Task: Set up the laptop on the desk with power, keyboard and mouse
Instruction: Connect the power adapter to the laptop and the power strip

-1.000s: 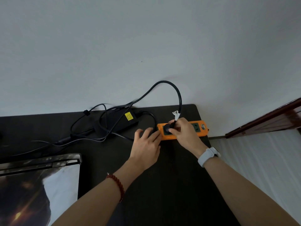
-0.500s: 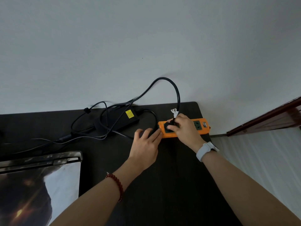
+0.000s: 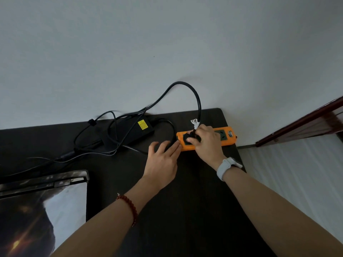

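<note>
Against the pale wall, the dark desk (image 3: pixel 185 210) ends right of centre, where the orange power strip (image 3: pixel 225 136) lies near its corner. Right hand (image 3: pixel 206 140) grips a black plug (image 3: pixel 193 136), seemingly seated in it. Left hand (image 3: pixel 163 160) presses flat, fingers touching the strip's end.

We see a black desk (image 3: pixel 185 210) against a pale wall. Our right hand (image 3: pixel 206 143) grips a black plug (image 3: pixel 193 135) at an orange power strip (image 3: pixel 225 137) near the desk's far right corner. Our left hand (image 3: pixel 163 160) lies flat, fingertips touching the strip's left end. A thick cable (image 3: pixel 196 97) arches up from the plug toward a black power adapter (image 3: pixel 133 130). The laptop (image 3: pixel 42 206) lies at lower left.
</note>
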The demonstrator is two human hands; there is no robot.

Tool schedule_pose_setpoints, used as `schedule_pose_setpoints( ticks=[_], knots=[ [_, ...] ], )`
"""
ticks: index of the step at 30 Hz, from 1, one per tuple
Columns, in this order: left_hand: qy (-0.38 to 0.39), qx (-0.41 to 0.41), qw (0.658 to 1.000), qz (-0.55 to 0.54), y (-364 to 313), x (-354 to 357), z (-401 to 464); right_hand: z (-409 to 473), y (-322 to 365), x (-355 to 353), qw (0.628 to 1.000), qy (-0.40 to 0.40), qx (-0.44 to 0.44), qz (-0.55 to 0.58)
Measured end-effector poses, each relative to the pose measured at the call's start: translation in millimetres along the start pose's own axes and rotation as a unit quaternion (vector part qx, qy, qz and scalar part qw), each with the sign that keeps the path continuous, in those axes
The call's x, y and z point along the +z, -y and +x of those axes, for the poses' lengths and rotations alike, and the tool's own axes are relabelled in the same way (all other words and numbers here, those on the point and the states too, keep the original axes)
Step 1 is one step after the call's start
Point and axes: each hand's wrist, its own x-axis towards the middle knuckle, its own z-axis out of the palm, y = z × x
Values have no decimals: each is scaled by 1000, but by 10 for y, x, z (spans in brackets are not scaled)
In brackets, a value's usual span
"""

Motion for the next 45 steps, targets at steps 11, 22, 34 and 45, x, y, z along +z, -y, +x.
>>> schedule_pose_setpoints(
  ticks=[11,22,34,45],
  knots=[
    [1,0,1000,-1,-12,6,-12,-31,-14,34,1000,-7,-4,-13],
    [8,-101,995,20,-173,-119,-404,-155,42,109,999,15,25,-43],
    [-86,-433,894,-76,158,-925,-2901,-1986,1311,368,966,138,15,216],
    [-227,-601,749,-165,125,-1342,-5833,-3777,3401,752,916,317,-141,200]
  ],
)
